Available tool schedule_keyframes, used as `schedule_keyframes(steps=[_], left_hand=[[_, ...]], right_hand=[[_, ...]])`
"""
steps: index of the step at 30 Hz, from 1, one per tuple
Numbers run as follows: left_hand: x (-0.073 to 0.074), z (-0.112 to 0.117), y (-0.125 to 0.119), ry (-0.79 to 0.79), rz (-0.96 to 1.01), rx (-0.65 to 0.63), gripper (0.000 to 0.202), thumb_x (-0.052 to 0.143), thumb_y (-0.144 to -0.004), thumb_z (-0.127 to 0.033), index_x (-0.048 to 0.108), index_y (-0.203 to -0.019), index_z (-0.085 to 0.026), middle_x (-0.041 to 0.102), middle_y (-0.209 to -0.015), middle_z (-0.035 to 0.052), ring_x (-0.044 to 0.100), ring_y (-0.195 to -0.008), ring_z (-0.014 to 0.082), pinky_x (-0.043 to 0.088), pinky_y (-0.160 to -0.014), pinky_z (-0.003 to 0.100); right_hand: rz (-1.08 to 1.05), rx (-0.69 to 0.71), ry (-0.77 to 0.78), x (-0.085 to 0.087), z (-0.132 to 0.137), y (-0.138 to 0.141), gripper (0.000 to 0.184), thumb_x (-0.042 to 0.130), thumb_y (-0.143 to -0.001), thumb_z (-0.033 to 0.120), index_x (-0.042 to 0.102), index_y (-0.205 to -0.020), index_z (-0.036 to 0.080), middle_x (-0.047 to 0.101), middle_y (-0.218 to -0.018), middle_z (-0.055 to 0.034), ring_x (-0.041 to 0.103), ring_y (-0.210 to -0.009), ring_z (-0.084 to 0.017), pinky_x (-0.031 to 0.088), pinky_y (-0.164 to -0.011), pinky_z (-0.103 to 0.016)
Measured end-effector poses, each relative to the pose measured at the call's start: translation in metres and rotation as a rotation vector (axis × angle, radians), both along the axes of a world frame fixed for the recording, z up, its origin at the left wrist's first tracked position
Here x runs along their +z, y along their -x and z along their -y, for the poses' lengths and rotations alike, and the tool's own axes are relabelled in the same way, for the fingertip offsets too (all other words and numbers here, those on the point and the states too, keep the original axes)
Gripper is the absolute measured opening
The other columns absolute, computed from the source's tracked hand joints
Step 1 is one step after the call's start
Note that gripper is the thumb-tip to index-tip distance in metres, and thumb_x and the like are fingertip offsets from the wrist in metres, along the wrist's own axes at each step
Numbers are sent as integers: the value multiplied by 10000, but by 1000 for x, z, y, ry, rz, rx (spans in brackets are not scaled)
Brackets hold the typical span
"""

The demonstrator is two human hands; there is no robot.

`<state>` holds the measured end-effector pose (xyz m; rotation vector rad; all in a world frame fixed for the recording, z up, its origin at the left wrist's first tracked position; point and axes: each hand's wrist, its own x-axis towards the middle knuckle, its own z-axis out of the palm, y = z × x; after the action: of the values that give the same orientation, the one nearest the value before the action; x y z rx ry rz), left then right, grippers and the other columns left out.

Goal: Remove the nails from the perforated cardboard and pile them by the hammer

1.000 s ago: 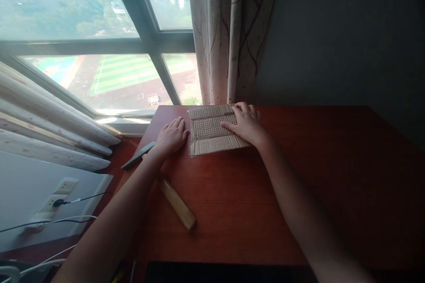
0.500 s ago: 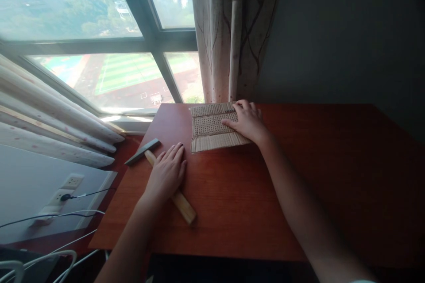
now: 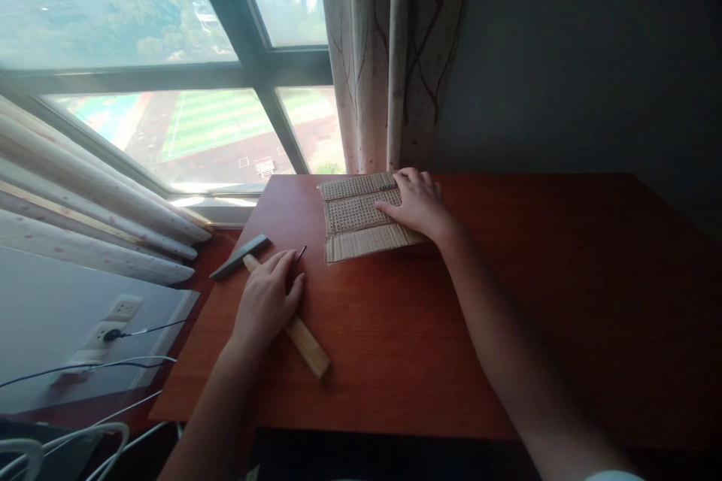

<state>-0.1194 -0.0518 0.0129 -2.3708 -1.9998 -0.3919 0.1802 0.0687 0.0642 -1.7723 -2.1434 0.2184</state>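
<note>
My left hand (image 3: 268, 297) lies palm down across the wooden handle of a hammer (image 3: 307, 346), its thumb apart from its fingers. The grey hammer head (image 3: 241, 257) shows beyond the hand, toward the window. A thin dark metal pin (image 3: 301, 253) lies on the table just past the fingertips. My right hand (image 3: 420, 203) grips a folded cardboard piece (image 3: 358, 214) by its right part, thumb on top. Rows of small holes cover much of the cardboard, and several dark bits sit in it near the index finger. The right hand's remaining fingers are partly hidden.
The reddish-brown table (image 3: 383, 361) ends at the left beside a wall with sockets (image 3: 110, 323) and cables. A window stands behind its left corner, with a curtain (image 3: 366, 90) at the back and another curtain (image 3: 84, 210) at the left.
My left hand has drawn back slightly to the left and toward me, uncovering the metal pin. My right hand stays on the cardboard.
</note>
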Motion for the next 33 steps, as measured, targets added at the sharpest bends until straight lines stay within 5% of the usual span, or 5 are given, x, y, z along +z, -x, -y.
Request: schedule_keyframes(steps=[10,17,27,33], left_hand=[[10,-24,-7,41,-219,110,275,382,-995,-321,617,-932,-192,657,-994,97,631,-903,272,442,-697,362],[10,-15,-7,38,-216,103,229,415,-968,-279,616,-906,-189,655,-960,103,630,-888,274,442,-754,376],[14,-7,-12,-19,-295,162,257,436,-968,-327,640,-884,-195,679,-990,111,616,-962,311,423,-787,424],[16,-13,-8,-62,-13,199,302,480,-954,-422,674,-981,-193,704,-1024,96,659,-938,289,482,-764,393]], right_hand=[[-51,30,-90,-7,-5,2,659,657,-858,554,553,-1381,167,556,-1413,-144,477,-1254,-359,407,-1036,-489],[-57,20,-135,-6,-6,7,677,652,-890,491,524,-1372,33,549,-1393,-216,481,-1293,-341,385,-1109,-441],[13,-19,-58,6,2,3,632,625,-871,563,645,-1243,52,567,-1347,-224,509,-1236,-381,446,-1051,-481],[-12,5,-15,5,1,2,577,653,-851,558,677,-1203,101,563,-1362,-194,488,-1239,-373,462,-1027,-491]])
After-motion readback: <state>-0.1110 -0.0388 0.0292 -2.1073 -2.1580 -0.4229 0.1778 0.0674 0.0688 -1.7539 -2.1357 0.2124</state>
